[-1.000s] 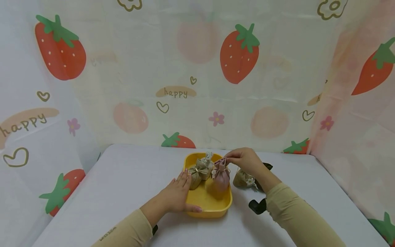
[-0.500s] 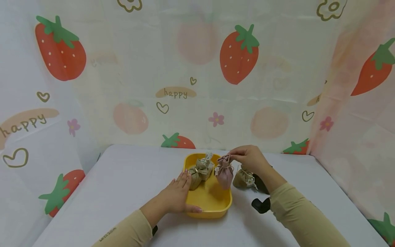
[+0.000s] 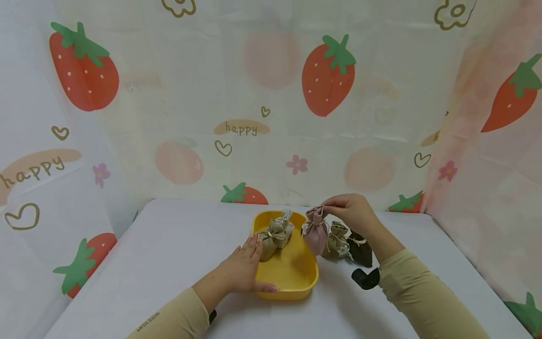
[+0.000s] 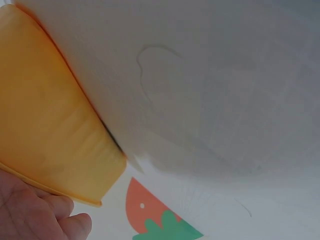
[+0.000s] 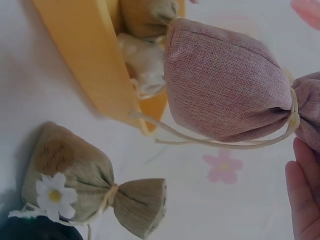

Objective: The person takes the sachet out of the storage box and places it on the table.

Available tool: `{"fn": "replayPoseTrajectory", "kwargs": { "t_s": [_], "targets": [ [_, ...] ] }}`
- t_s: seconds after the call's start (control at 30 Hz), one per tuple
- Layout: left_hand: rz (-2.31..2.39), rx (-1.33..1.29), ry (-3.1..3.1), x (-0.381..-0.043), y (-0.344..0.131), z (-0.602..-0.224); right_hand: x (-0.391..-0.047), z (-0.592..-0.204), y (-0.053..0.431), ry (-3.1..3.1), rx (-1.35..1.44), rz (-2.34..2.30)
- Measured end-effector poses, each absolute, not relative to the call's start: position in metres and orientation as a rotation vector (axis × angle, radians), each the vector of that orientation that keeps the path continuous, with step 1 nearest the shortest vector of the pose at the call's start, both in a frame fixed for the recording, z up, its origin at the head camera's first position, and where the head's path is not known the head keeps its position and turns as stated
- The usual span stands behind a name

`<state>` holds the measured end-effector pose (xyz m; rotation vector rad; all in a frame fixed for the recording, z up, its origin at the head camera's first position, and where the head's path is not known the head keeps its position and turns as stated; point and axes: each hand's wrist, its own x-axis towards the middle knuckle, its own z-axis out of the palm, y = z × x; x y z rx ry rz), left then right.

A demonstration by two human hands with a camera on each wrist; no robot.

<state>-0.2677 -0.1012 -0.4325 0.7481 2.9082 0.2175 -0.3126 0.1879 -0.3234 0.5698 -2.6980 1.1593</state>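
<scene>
A pink drawstring pouch (image 3: 315,238) hangs by its gathered neck from my right hand (image 3: 354,215), which pinches the cloth between thumb and fingers. The pouch is over the right rim of a yellow plastic basin (image 3: 292,279). My left hand (image 3: 239,269) rests against the basin's left side with fingers extended and the thumb across the near rim. Inside the basin lie an olive pouch (image 3: 270,241) and a paler pouch (image 3: 285,225). In the right wrist view, the pink pouch (image 5: 225,82) shows a cream cord tied round its neck.
Just right of the basin, an olive pouch with a white flower (image 5: 55,195) lies on the white table (image 3: 182,245). Beside it is a dark pouch (image 3: 361,250). A black strap piece (image 3: 366,278) is at my right wrist. A strawberry-printed curtain (image 3: 271,103) encloses the table.
My right hand has moved right and slightly up with the pink pouch, from above the basin's inside to its right rim. More of the dark pouch shows. The left hand stays put.
</scene>
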Motion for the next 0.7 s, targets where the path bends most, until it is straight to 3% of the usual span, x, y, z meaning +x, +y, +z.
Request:
{"fn": "replayPoseTrajectory", "kwargs": {
  "t_s": [0.7],
  "targets": [
    [0.223, 0.751, 2.911, -0.266, -0.101, -0.430, -0.307, -0.303, 0.221, -2.589, 0.483, 1.127]
  ]
}}
